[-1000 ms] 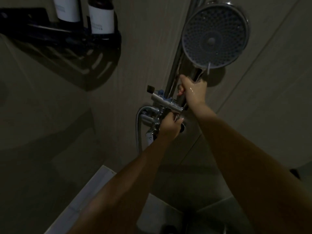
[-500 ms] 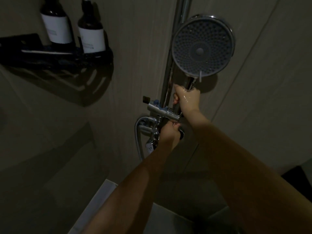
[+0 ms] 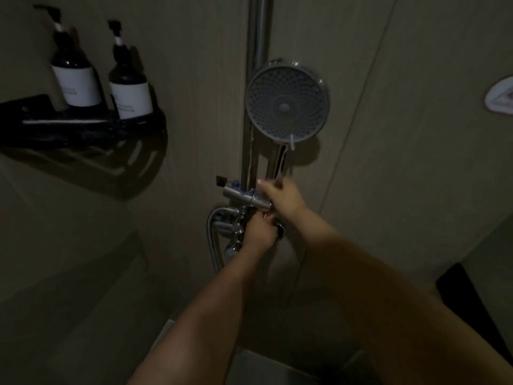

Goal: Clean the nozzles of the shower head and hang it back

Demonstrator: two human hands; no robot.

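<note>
The round chrome shower head (image 3: pixel 287 107) faces me beside the vertical rail (image 3: pixel 258 51), nozzle face out. Its handle (image 3: pixel 276 162) runs down into the chrome holder bracket (image 3: pixel 244 197) on the rail. My right hand (image 3: pixel 286 197) is at the handle's lower end with thumb and fingertips against it. The hand is blurred, so its grip is unclear. Just below, the curled fingers of my left hand (image 3: pixel 258 234) grip the chrome fitting (image 3: pixel 237 233) under the bracket, next to a dark round knob (image 3: pixel 280 231). The metal hose (image 3: pixel 212 245) loops down on the left.
A black corner shelf (image 3: pixel 83 129) on the left wall carries two dark pump bottles (image 3: pixel 76 79) (image 3: pixel 129 90). A pale soap holder (image 3: pixel 499 100) sticks out at the right edge. Beige tiled walls surround the rail, and a pale ledge (image 3: pixel 163 337) lies below my arms.
My right hand has slid down the handle, so more of the handle shows below the head. The view has tilted up; my left hand stays on the fitting.
</note>
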